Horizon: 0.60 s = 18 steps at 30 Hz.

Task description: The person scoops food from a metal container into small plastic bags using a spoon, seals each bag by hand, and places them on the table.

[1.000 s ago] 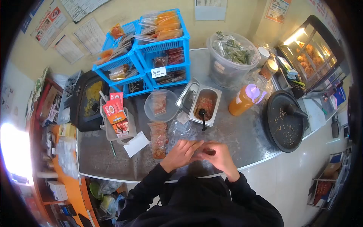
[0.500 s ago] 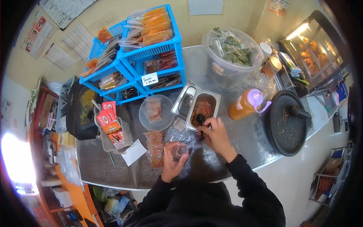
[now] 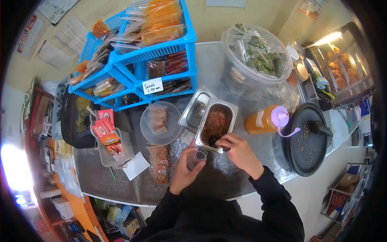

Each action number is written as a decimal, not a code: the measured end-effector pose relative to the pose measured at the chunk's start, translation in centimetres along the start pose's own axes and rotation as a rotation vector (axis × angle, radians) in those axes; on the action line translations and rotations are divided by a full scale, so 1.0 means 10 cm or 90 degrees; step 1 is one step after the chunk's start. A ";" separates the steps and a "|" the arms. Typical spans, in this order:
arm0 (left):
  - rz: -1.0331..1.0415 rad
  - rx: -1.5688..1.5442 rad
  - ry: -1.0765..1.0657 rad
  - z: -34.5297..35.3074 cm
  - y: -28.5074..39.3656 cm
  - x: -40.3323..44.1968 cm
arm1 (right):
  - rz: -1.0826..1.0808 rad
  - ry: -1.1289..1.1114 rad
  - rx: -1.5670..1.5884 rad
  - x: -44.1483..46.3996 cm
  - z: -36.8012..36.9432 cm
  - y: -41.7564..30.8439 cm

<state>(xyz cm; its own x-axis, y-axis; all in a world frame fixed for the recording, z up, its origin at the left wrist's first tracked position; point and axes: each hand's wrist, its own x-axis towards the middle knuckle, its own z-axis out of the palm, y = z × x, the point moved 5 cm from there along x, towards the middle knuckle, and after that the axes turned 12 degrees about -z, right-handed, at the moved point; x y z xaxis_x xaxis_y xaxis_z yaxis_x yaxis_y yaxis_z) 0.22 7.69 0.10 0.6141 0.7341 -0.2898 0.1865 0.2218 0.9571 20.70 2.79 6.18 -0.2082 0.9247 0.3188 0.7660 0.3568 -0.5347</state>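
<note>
My left hand (image 3: 186, 171) is closed round a small clear plastic cup (image 3: 198, 157), held tilted just below the near end of a steel container. My right hand (image 3: 240, 153) grips a black spoon (image 3: 213, 140), whose bowl dips into the near end of that steel container (image 3: 232, 114). Inside lies a reddish-brown chili sauce (image 3: 217, 122). The container's steel lid (image 3: 193, 105) rests against its left side. Several filled sachets (image 3: 159, 163) lie left of my left hand, and more sit on a round clear lid (image 3: 146, 131).
Blue stacked baskets (image 3: 161, 48) with sachets stand at the back left. A clear tub (image 3: 229, 76) of bagged leaves is at the back. An orange sauce bottle (image 3: 258, 121) and a stone mortar (image 3: 300, 161) with pestle (image 3: 320, 128) occupy the right. A bin of packets (image 3: 108, 155) stands left.
My left hand has come up with the cup, nearer the steel container. The spoon has gone lower towards the container's near end, its handle now leaning right. The whole view has shifted slightly.
</note>
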 end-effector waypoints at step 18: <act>-0.002 0.078 0.035 0.07 0.05 -0.10 | 0.080 0.208 -0.006 0.08 0.11 0.06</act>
<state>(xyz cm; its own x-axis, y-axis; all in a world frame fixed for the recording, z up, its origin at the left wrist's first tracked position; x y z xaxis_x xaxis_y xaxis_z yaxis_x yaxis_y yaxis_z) 0.22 6.66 0.90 0.5711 0.7685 -0.2886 0.2821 0.1464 0.9481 20.31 3.90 5.29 0.0924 0.8692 0.4858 0.7792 0.2406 -0.5787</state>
